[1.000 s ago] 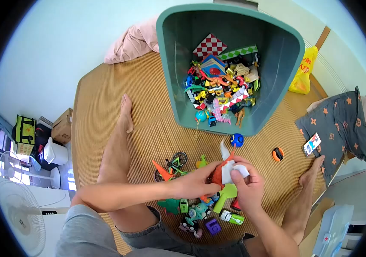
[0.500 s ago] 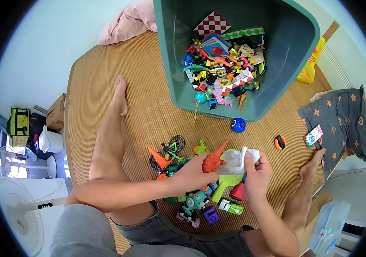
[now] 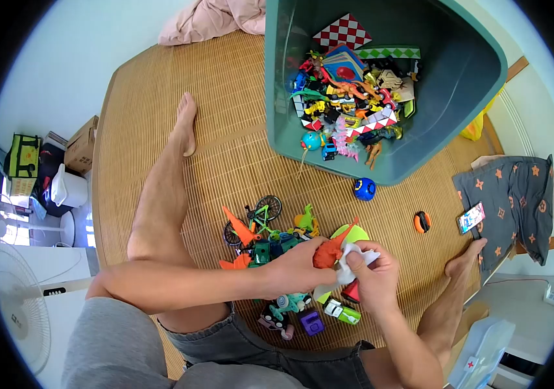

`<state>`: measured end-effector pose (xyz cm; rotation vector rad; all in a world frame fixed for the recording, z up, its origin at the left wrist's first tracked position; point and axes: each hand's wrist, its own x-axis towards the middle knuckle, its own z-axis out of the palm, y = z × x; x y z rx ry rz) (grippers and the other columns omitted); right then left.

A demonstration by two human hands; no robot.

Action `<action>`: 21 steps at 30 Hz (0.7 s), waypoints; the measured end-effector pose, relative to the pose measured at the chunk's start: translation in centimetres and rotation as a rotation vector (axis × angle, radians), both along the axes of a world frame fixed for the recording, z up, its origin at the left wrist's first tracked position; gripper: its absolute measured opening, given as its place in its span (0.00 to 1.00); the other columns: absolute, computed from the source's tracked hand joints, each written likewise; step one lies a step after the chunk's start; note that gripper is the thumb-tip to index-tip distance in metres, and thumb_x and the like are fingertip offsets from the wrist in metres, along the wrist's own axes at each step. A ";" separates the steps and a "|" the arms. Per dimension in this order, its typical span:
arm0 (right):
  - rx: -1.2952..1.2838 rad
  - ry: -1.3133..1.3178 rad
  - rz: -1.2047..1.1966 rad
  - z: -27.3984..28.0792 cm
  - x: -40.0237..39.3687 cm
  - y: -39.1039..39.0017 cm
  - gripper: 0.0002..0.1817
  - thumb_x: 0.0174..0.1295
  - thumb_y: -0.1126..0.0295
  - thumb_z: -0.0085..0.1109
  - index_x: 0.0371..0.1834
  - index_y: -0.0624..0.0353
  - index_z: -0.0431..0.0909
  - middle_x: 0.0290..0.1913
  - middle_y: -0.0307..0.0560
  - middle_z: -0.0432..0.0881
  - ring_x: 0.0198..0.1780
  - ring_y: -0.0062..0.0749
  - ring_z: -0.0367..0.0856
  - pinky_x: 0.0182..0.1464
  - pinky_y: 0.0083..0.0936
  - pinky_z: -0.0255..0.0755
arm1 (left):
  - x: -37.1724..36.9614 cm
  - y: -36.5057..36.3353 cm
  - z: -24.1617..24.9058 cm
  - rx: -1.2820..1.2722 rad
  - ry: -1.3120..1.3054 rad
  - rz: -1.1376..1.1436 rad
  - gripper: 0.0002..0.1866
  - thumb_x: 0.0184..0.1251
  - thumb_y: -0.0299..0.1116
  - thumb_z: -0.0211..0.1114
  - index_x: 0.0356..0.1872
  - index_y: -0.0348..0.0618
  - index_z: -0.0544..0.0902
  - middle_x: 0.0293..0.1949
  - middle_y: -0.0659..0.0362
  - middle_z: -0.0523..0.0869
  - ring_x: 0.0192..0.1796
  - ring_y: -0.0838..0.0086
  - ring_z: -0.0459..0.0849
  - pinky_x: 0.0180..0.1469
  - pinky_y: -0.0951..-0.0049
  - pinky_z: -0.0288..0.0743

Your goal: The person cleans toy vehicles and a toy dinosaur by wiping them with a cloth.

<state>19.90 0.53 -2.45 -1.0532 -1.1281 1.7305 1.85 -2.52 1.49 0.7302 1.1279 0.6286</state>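
Observation:
My left hand is closed around an orange toy dinosaur, whose long pointed end sticks out up and to the right. Between the fingers of my right hand is a white wipe, pressed against the toy. Beneath both hands lie a light-green plastic piece and a red toy, each partly covered. Close by are a white-and-green toy truck, a purple toy, a teal toy vehicle and a small green bicycle.
A big green bin holding many toys stands ahead on the bamboo mat. Outside it sit a blue ball-shaped toy and an orange-and-black ring. A phone rests on dark patterned cloth to the right.
The wipe in my right hand has moved left onto the orange toy dinosaur, and my hands are closer together. The view has shifted slightly.

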 end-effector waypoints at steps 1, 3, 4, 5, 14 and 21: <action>-0.002 -0.001 0.001 0.0 0.0 0.1 0.10 0.60 0.74 0.65 0.43 0.66 0.79 0.34 0.40 0.83 0.34 0.17 0.78 0.36 0.16 0.74 | 0.0 0.0 0.1 -0.030 -0.044 0.004 0.26 0.56 0.31 0.65 0.55 0.37 0.68 0.28 0.64 0.74 0.23 0.83 0.69 0.23 0.80 0.63; -0.019 -0.060 -0.173 -0.1 0.0 0.5 0.09 0.61 0.73 0.64 0.41 0.66 0.79 0.34 0.39 0.82 0.34 0.18 0.78 0.37 0.16 0.73 | 0.1 0.1 0.1 -0.031 -0.042 0.003 0.26 0.56 0.31 0.65 0.55 0.36 0.68 0.28 0.63 0.74 0.23 0.82 0.69 0.23 0.80 0.63; -0.022 -0.105 -0.252 -0.3 0.0 0.8 0.09 0.62 0.73 0.63 0.42 0.65 0.79 0.35 0.39 0.81 0.34 0.18 0.77 0.38 0.17 0.73 | 0.2 0.2 0.1 -0.031 -0.041 0.001 0.26 0.56 0.30 0.65 0.55 0.36 0.67 0.28 0.63 0.74 0.23 0.82 0.69 0.23 0.79 0.63; -0.022 -0.105 -0.252 -0.3 0.1 1.0 0.09 0.62 0.73 0.63 0.42 0.65 0.79 0.35 0.39 0.81 0.34 0.18 0.77 0.38 0.17 0.73 | 0.3 0.1 0.1 -0.031 -0.041 0.001 0.26 0.56 0.30 0.65 0.55 0.36 0.67 0.28 0.63 0.74 0.23 0.82 0.69 0.23 0.79 0.63; 0.607 -0.285 -0.031 1.7 -0.3 -0.3 0.14 0.51 0.87 0.61 0.43 0.66 0.78 0.42 0.46 0.82 0.46 0.29 0.81 0.49 0.22 0.74 | 0.6 -0.2 -0.5 -0.018 0.001 0.011 0.31 0.54 0.31 0.66 0.59 0.36 0.64 0.31 0.63 0.74 0.27 0.81 0.71 0.27 0.79 0.66; 0.280 -0.247 -0.063 0.3 0.0 -0.5 0.13 0.54 0.87 0.59 0.43 0.66 0.79 0.41 0.44 0.82 0.44 0.26 0.80 0.47 0.21 0.74 | 0.6 -0.1 -0.2 -0.035 0.029 -0.017 0.31 0.54 0.30 0.65 0.59 0.36 0.64 0.36 0.62 0.75 0.31 0.81 0.73 0.30 0.79 0.69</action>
